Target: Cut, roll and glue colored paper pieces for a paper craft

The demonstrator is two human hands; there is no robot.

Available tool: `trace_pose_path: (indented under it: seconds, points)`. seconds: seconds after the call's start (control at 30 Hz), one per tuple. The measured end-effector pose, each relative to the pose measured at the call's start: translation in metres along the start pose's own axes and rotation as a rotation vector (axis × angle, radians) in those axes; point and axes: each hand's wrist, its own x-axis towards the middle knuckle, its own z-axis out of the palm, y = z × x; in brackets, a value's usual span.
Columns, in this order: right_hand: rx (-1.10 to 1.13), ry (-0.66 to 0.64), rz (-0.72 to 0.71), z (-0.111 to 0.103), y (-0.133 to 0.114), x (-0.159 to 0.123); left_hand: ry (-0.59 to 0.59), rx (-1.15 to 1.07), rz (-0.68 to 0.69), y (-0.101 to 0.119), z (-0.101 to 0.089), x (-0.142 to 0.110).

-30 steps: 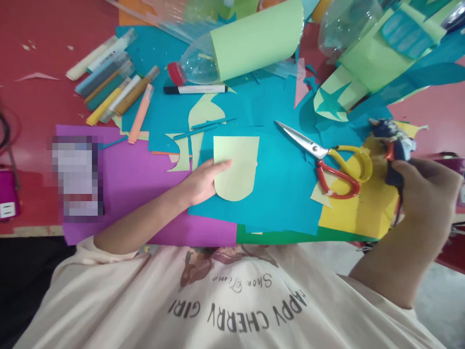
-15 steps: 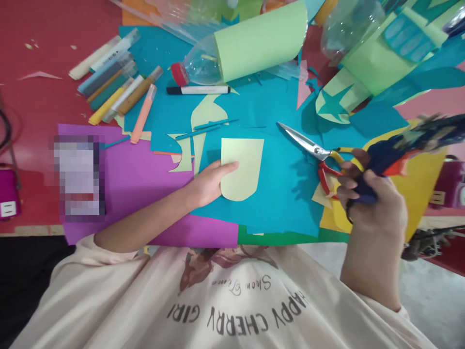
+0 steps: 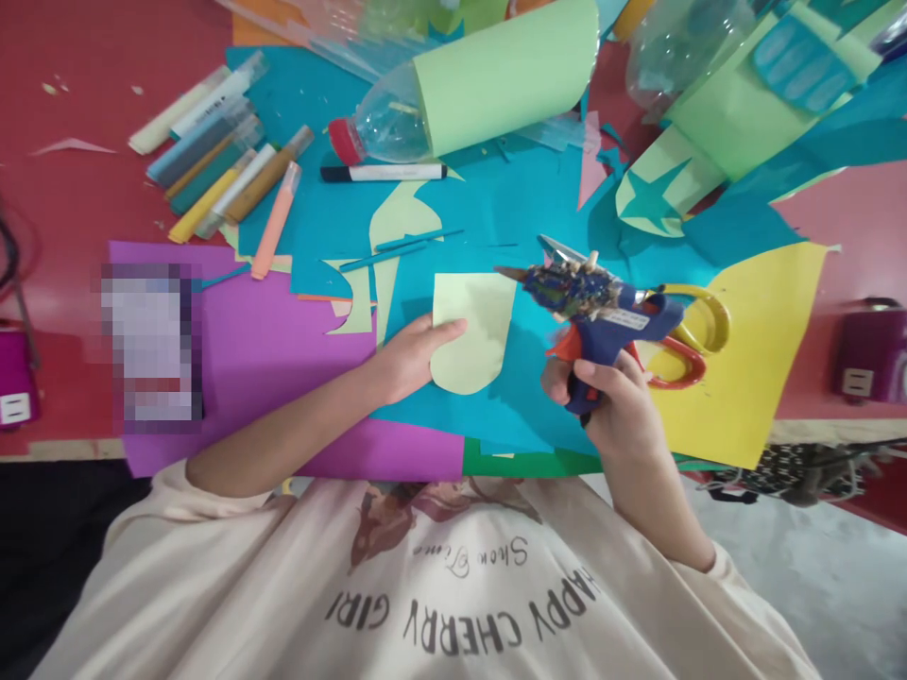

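Note:
My left hand (image 3: 415, 359) pinches the left edge of a pale green paper piece (image 3: 474, 345), straight at the top and rounded at the bottom, with the thumb on its face. My right hand (image 3: 616, 397) is wrapped round the handle of a blue hot glue gun (image 3: 627, 316) with an orange trigger. The gun's nozzle points left, just right of the paper's upper corner, apart from it. Behind the gun lie scissors (image 3: 715, 316) with yellow and red handles, their blades mostly hidden. Blue paper (image 3: 439, 434) lies beneath the paper piece.
A bottle wrapped in green paper (image 3: 503, 85) lies at the back, a marker (image 3: 397, 173) before it. Several colored markers (image 3: 213, 142) lie at the left, near a blurred phone (image 3: 152, 345) on purple paper (image 3: 283, 378). Another green paper-covered bottle (image 3: 729, 113) is at the back right.
My right hand has swung the glue gun left and turned its nozzle toward the paper piece. The gun now covers part of the scissors. My left hand stays on the paper.

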Motion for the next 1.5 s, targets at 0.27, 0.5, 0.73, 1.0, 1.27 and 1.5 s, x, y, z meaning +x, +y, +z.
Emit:
trace_pose_path:
  seconds: [0.27,0.5,0.73,1.0,1.27,1.5]
  points:
    - [-0.105,-0.080,-0.061,0.019,0.015,-0.006,0.077,0.085,-0.012,-0.001,0.005,-0.003]
    - [-0.149,-0.116,-0.117,0.033,0.016,0.000,0.060,0.116,-0.007,0.000,0.004,-0.003]
    - [-0.163,-0.099,-0.094,0.034,0.015,0.001,0.077,0.101,-0.017,0.001,0.005,-0.004]
    - [-0.153,-0.109,-0.098,0.033,0.016,0.001,0.091,0.090,-0.029,0.002,0.006,-0.004]
    - [-0.175,-0.095,-0.077,0.035,0.015,0.003,0.051,0.099,-0.011,0.001,0.004,-0.004]
    - [-0.181,-0.085,-0.067,0.035,0.015,0.003,0.039,0.105,-0.011,0.001,0.003,-0.004]
